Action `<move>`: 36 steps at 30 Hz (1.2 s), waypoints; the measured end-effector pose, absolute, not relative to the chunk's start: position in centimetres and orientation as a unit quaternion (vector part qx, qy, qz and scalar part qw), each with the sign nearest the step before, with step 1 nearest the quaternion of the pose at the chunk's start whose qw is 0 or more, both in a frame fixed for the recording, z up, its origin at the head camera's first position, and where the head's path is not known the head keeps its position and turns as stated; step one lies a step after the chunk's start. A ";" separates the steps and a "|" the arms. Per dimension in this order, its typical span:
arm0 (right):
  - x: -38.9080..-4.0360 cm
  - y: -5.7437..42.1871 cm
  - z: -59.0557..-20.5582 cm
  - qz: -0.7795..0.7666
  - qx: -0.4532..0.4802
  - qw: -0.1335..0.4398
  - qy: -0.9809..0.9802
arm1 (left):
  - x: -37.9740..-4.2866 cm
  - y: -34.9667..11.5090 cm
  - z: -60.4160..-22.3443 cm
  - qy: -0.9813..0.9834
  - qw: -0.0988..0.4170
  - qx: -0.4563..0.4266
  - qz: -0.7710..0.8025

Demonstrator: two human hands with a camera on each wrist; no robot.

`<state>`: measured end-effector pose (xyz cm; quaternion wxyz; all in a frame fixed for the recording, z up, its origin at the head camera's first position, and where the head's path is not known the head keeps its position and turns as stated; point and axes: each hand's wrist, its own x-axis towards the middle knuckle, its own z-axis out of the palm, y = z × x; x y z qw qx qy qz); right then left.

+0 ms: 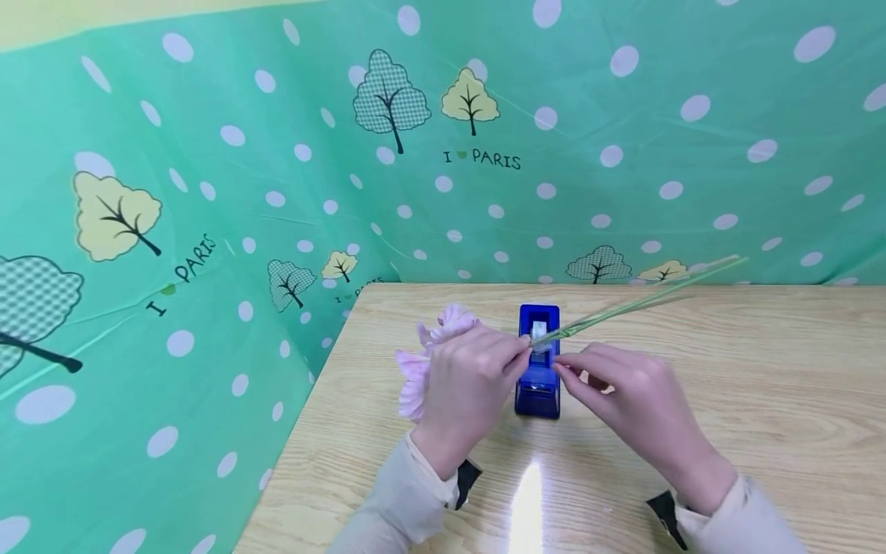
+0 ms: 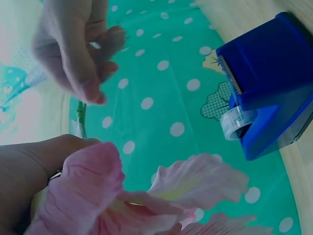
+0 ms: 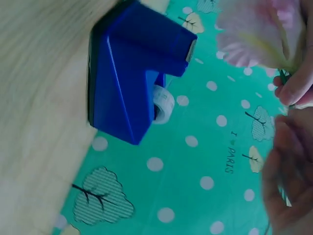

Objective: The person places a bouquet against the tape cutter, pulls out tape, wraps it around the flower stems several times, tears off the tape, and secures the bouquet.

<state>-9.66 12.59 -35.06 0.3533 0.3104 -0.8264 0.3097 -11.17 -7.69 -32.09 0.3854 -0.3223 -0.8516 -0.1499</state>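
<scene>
My left hand (image 1: 474, 377) grips a bundle of green artificial flower stems (image 1: 626, 306) above a blue tape dispenser (image 1: 537, 402). Pink petals (image 1: 414, 378) stick out on the left of that hand, and the stems slant up to the right. A clear strip of tape (image 2: 75, 128) seems to lie along the stem in the left wrist view. My right hand (image 1: 633, 388) hovers just below the stems, its fingers bent and thumb near the index finger. Nothing shows between them. In the right wrist view, the roll of tape (image 3: 163, 104) sits in the dispenser.
A wooden table (image 1: 782, 400) lies under the hands. Green polka-dot cloth (image 1: 588, 92) with printed trees hangs behind it and along the left side. Black straps (image 1: 467, 483) show at both wrists.
</scene>
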 end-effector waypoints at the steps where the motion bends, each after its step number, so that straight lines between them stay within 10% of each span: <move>1: -9.6 12.5 -34.9 0.290 0.321 0.388 -0.814 | -11.2 -7.7 -32.0 -0.853 0.381 -0.324 -0.149; 9: -9.7 12.0 -33.8 0.225 0.351 0.497 -0.761 | -11.1 -7.4 -31.8 -0.861 0.348 -0.351 -0.116; 36: -9.7 12.5 -35.5 0.350 0.267 0.321 -0.839 | -10.7 -6.9 -32.6 -0.872 0.315 -0.372 -0.055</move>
